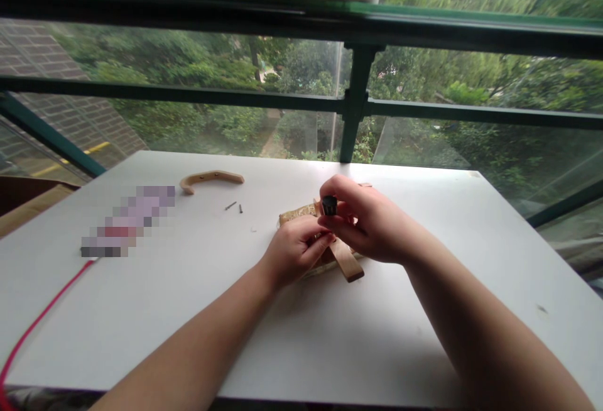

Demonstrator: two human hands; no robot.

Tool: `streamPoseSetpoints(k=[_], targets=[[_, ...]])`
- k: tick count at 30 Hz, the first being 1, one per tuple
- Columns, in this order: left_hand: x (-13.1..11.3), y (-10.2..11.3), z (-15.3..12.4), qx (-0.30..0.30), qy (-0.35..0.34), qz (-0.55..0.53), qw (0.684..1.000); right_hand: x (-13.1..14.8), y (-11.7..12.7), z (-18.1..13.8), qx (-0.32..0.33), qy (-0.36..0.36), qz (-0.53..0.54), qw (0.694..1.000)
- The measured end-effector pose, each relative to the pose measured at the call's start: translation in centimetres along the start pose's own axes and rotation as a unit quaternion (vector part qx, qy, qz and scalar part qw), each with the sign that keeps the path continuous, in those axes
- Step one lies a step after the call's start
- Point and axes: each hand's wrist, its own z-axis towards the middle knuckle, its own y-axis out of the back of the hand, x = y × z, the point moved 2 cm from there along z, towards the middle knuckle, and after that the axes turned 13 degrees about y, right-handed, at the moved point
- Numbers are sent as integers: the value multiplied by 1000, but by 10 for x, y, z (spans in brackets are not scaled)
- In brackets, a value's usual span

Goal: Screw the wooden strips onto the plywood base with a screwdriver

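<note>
My right hand (362,216) is closed around a short black handle (329,205), which looks like a screwdriver's; its shaft is hidden by the fingers. Just left of and below it, my left hand (299,244) is closed, thumb and fingertips pressed together; what they pinch is hidden. Under both hands lies a tan, woven-looking object (298,213), mostly covered. A flat light-wood piece (347,262) sticks out towards me from beneath the fingers, beside my left thumb tip.
On the white table (188,317), a curved wooden piece (214,176) with dark holes lies at the back left. Near it are a screw (230,206) and a shorter one (240,208). A blurred-out flat object (129,222) joins a red cable (44,310). Green-framed windows (355,109) stand behind.
</note>
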Motion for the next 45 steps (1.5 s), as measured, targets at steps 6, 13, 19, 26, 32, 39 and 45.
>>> streamPoseSetpoints(k=[6, 13, 19, 26, 32, 39, 45], targets=[[-1, 0, 0, 10, -7, 7, 1000, 0, 1, 0, -8, -18, 1, 1000], [1, 0, -1, -22, 35, -8, 999, 1, 0, 1, -11, -28, -13, 999], [0, 0, 0, -6, 42, -33, 999, 6, 6, -1, 7, 6, -41, 999], [-2, 1, 0, 9, 52, -13, 999, 9, 13, -4, 38, 52, -3, 998], [-3, 1, 0, 23, 45, -12, 999, 3, 13, -5, 27, 11, -31, 999], [-3, 0, -1, 20, 34, -7, 999, 4, 6, -5, 10, 17, -50, 999], [-3, 0, -2, 22, 30, 1, 999, 3, 2, -4, 9, 12, -72, 997]])
